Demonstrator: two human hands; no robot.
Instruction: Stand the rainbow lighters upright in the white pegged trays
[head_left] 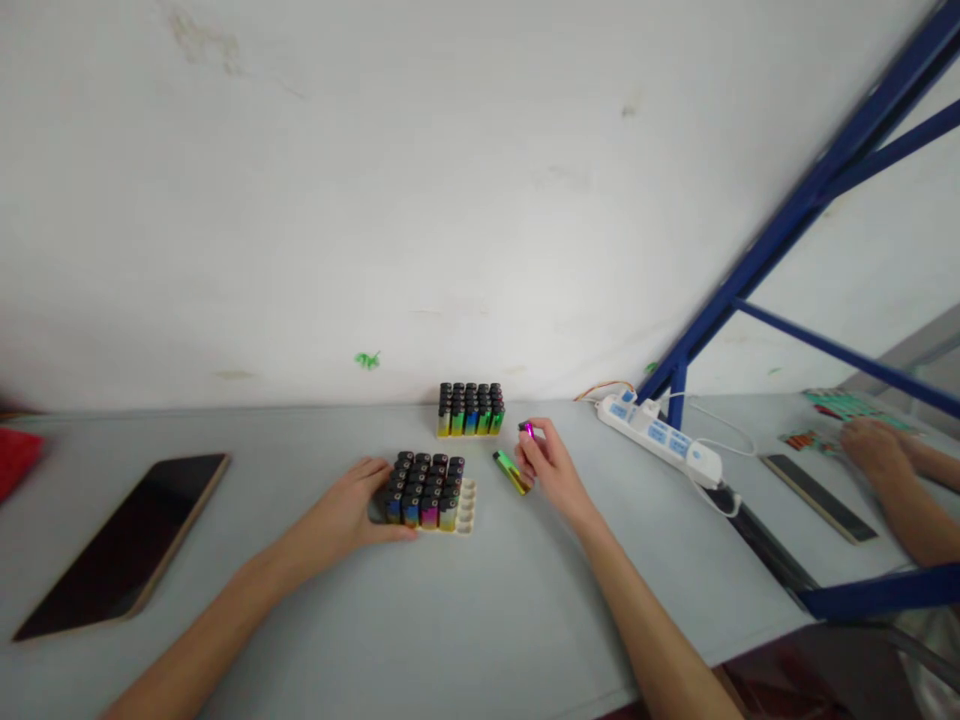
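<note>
My left hand (365, 507) is wrapped round the left side of a white holder tray (466, 507) on the table. Several upright lighters (424, 490) with black tops and shiny coloured bodies fill most of it, while its right-hand column shows bare round slots. In my right hand (547, 462) a purple lighter (527, 428) is pinched between thumb and fingers, black end up. Just left of that hand, a green and gold lighter (511, 472) lies flat on the table. Behind, near the wall, stands a second block of upright lighters (471, 410).
A dark flat panel (124, 540) lies at the left, near a red object (16, 460). On the right are a white power strip (660, 440) with cables and a blue metal frame (739, 285). Beyond it, another person's hands (874, 445) work near a second dark panel (819, 497).
</note>
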